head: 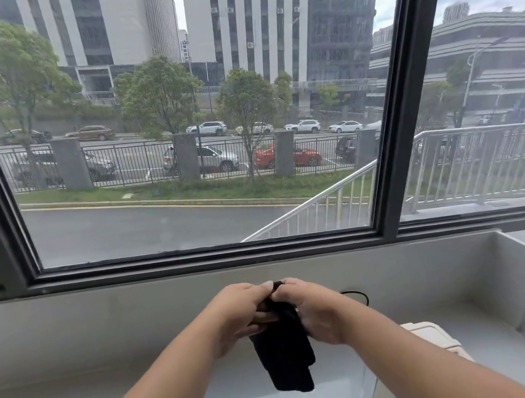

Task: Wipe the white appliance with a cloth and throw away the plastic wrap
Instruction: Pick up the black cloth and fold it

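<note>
Cloth point(286, 358) below grip; left hand point(238, 314), right hand point(318, 311)

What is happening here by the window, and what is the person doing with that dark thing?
A person stands at a pale counter under a window and holds a black cloth up in front. The left hand and the right hand grip its upper end together, and the rest hangs loose above the counter. The white appliance sits low on the right. The cloth does not touch it, so the wiping has not begun.
</note>
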`<action>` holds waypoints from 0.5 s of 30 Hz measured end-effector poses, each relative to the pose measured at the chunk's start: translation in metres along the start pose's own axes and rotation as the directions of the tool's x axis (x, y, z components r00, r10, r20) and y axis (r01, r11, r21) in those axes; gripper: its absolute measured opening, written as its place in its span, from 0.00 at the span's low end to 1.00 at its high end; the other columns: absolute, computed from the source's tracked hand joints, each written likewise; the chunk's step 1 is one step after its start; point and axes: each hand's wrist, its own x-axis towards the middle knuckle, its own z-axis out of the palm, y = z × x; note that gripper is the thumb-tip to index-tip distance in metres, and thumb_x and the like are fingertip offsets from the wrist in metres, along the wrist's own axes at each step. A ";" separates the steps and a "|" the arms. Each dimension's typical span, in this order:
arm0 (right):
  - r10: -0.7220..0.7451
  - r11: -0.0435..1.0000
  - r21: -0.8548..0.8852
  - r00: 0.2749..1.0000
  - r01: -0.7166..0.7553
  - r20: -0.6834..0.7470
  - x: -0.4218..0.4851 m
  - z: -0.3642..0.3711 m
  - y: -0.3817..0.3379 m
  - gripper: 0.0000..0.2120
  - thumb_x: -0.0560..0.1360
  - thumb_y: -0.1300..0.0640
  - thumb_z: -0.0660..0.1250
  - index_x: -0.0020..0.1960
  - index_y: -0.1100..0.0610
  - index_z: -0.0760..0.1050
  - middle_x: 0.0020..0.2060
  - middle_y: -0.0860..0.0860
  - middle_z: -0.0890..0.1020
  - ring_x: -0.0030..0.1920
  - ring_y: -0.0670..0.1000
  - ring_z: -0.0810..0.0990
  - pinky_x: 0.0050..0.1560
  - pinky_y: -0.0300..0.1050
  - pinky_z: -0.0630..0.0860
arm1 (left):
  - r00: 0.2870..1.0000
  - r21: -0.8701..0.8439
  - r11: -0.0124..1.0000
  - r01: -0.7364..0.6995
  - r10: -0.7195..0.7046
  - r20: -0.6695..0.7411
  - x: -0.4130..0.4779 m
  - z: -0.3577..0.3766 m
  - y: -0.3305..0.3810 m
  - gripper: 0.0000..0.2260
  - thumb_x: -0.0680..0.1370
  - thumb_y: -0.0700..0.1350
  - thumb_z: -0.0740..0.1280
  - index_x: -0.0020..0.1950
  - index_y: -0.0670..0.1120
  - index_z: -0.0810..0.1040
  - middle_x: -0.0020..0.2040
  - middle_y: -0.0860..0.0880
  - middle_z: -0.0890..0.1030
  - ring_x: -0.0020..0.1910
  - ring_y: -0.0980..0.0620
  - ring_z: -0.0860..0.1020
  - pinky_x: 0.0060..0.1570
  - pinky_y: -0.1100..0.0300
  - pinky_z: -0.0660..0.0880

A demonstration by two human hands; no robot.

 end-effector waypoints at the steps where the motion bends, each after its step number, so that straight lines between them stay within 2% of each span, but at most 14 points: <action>1: -0.007 0.999 0.052 1.000 0.006 0.020 0.000 -0.002 0.002 0.18 0.73 0.63 0.67 0.62 0.57 0.78 0.52 0.58 0.86 0.55 0.58 0.87 0.54 0.52 0.83 | 1.000 -0.034 0.999 -0.003 0.004 0.029 0.001 -0.001 0.000 0.13 0.85 0.52 0.64 0.58 0.44 0.82 0.47 0.50 0.88 0.48 0.52 0.87 0.56 0.55 0.80; 3: -0.024 1.000 0.006 1.000 0.024 -0.017 0.002 -0.005 0.007 0.26 0.69 0.70 0.66 0.67 0.57 0.74 0.55 0.60 0.84 0.55 0.59 0.85 0.53 0.51 0.81 | 0.998 -0.043 0.998 -0.041 0.042 0.036 0.002 -0.004 -0.001 0.11 0.86 0.49 0.64 0.59 0.45 0.82 0.52 0.49 0.89 0.48 0.53 0.87 0.57 0.54 0.80; 5: -0.051 0.998 -0.054 0.991 0.045 -0.124 0.006 -0.007 0.013 0.26 0.71 0.74 0.60 0.65 0.56 0.75 0.54 0.62 0.83 0.52 0.60 0.84 0.53 0.55 0.80 | 0.987 0.039 0.992 -0.123 0.127 -0.104 0.005 -0.008 -0.006 0.08 0.82 0.49 0.70 0.56 0.46 0.82 0.52 0.47 0.88 0.43 0.52 0.85 0.50 0.55 0.80; 6: -0.054 0.998 -0.032 0.985 0.050 -0.166 0.008 -0.008 0.016 0.26 0.72 0.75 0.58 0.64 0.56 0.75 0.54 0.63 0.83 0.51 0.61 0.83 0.55 0.58 0.79 | 0.967 0.108 0.984 -0.140 0.159 -0.200 0.006 -0.012 -0.011 0.09 0.79 0.50 0.74 0.56 0.47 0.81 0.52 0.47 0.86 0.43 0.52 0.83 0.48 0.56 0.78; 8: -0.052 0.997 0.045 0.981 0.061 -0.189 0.010 -0.010 0.020 0.25 0.74 0.76 0.57 0.65 0.58 0.76 0.56 0.63 0.84 0.54 0.63 0.84 0.58 0.60 0.80 | 0.934 0.185 0.976 -0.111 0.166 -0.316 0.008 -0.021 -0.024 0.22 0.73 0.56 0.79 0.62 0.49 0.76 0.59 0.48 0.81 0.50 0.53 0.81 0.48 0.57 0.75; 9: -0.051 0.994 0.081 0.982 0.067 -0.183 0.011 -0.011 0.022 0.25 0.74 0.75 0.56 0.66 0.59 0.75 0.58 0.64 0.84 0.57 0.65 0.84 0.60 0.61 0.80 | 0.944 0.146 0.987 -0.070 0.113 -0.310 0.009 -0.026 -0.032 0.30 0.71 0.61 0.80 0.66 0.51 0.73 0.63 0.50 0.77 0.56 0.52 0.79 0.53 0.56 0.73; 11: -0.048 0.986 0.151 0.985 0.073 -0.166 0.011 -0.012 0.024 0.25 0.75 0.75 0.56 0.68 0.62 0.75 0.61 0.66 0.82 0.61 0.67 0.82 0.64 0.63 0.77 | 0.984 0.036 0.997 0.066 -0.059 -0.169 0.009 -0.032 -0.047 0.39 0.66 0.71 0.77 0.71 0.54 0.71 0.68 0.54 0.74 0.66 0.50 0.74 0.62 0.48 0.69; 13: -0.036 0.971 0.229 0.989 0.069 -0.147 0.012 -0.014 0.026 0.23 0.76 0.74 0.55 0.68 0.65 0.74 0.61 0.68 0.82 0.59 0.66 0.82 0.63 0.62 0.78 | 0.986 0.015 0.988 0.155 -0.156 0.053 0.012 -0.033 -0.064 0.35 0.65 0.76 0.72 0.67 0.59 0.79 0.66 0.57 0.80 0.68 0.49 0.76 0.65 0.43 0.68; 14: -0.025 0.963 0.263 0.990 0.062 -0.140 0.013 -0.015 0.029 0.23 0.76 0.74 0.55 0.68 0.67 0.74 0.61 0.68 0.82 0.58 0.66 0.82 0.63 0.61 0.78 | 0.982 -0.005 0.989 0.149 -0.147 0.121 0.014 -0.032 -0.073 0.31 0.67 0.75 0.71 0.65 0.59 0.81 0.64 0.56 0.83 0.66 0.49 0.79 0.65 0.43 0.70; 15: -0.013 0.958 0.283 0.990 0.054 -0.144 0.015 -0.016 0.032 0.22 0.77 0.73 0.54 0.68 0.67 0.74 0.62 0.68 0.81 0.60 0.66 0.82 0.64 0.62 0.78 | 0.985 -0.051 0.992 0.119 -0.111 0.131 0.017 -0.030 -0.078 0.27 0.72 0.71 0.72 0.64 0.56 0.83 0.62 0.53 0.86 0.62 0.48 0.83 0.63 0.44 0.74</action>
